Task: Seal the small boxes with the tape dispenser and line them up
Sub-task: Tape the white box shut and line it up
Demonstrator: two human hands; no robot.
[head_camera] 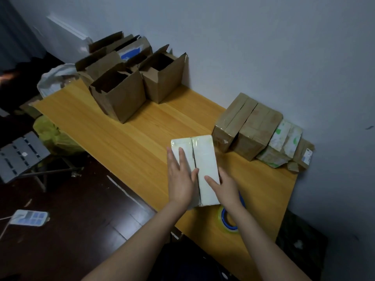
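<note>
Both your hands press flat with straight fingers, gripping nothing: left hand (pixel 181 180) on the left flap of the white box (pixel 204 155), right hand (pixel 225 185) at its right edge. The box lies on the wooden table (pixel 121 134), flaps closed, dark centre seam, glossy tape at the far end. A blue-cored tape roll (pixel 228 221) lies by your right wrist.

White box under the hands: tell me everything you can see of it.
The white box is an oblong carton, apparently white-faced cardboard, standing on the wooden table. Its two top flaps meet at a centre seam, gaping at the near end; glossy tape shows at the far end. The left hand and right hand press flat on the flaps.
</note>
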